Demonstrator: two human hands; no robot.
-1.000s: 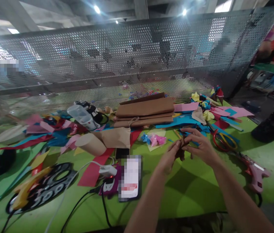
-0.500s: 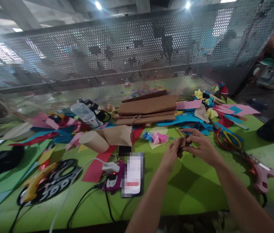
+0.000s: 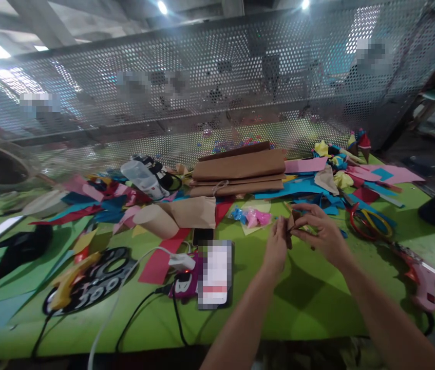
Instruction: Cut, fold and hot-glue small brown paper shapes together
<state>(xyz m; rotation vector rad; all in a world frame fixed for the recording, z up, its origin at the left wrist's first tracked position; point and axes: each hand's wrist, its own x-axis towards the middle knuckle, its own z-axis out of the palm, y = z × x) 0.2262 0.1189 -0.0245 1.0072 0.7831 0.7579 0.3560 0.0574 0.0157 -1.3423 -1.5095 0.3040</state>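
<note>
A person's two hands meet over a green worktable (image 3: 309,318), a small brown piece (image 3: 291,223) between them, the hub of the clock directions given here. The left hand (image 3: 276,245) has its thumb and fingers closed on the piece from seven o'clock; the right hand (image 3: 318,229) pinches it from three, its fingers hiding part of it. Just off at nine o'clock lies a clear packet of blue and pink bits (image 3: 251,217), with a brown paper roll (image 3: 155,222) farther out. A phone (image 3: 217,272) sits at eight, near the left forearm. Between eight and nine, a yellow glue gun (image 3: 71,280) rests on a black patterned mat (image 3: 94,295), a white cable (image 3: 114,307) running close to its edge. Folded brown paper (image 3: 240,167) fills ten o'clock. Blue paper strips (image 3: 290,189) crowd twelve, backed by a perforated metal screen (image 3: 217,97) that closes off the far side. Red-and-yellow-handled scissors (image 3: 373,224) occupy three o'clock, beyond the right hand, and a pink glue gun (image 3: 425,285) lies near four, close to the right forearm.
</note>
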